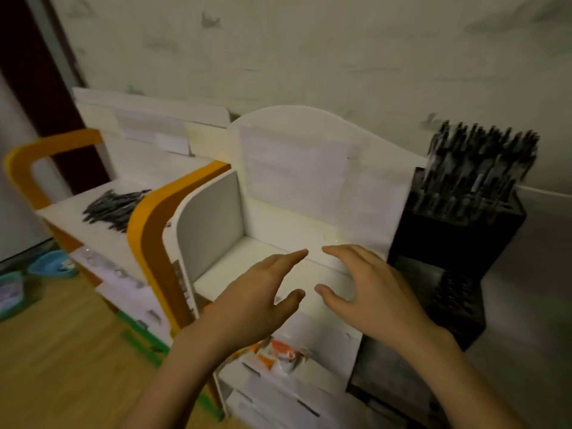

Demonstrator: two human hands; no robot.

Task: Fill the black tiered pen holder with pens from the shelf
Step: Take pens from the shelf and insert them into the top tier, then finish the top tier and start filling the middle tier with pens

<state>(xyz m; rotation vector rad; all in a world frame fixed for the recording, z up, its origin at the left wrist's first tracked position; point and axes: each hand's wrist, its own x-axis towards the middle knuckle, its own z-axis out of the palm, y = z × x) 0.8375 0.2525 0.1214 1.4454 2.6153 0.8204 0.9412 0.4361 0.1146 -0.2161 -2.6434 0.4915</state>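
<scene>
The black tiered pen holder stands at the right, its top tier packed with several dark pens; lower tiers hold more pens. A loose pile of dark pens lies on the white shelf at the left, behind an orange-edged divider. My left hand and my right hand hover side by side over the middle white shelf compartment, fingers straight and spread, holding nothing. The picture is blurred by motion.
A white arched back panel rises behind the middle compartment. An orange-edged side panel separates the two shelf units. Papers and labelled drawers sit below. A wooden floor and a blue bowl lie at the left.
</scene>
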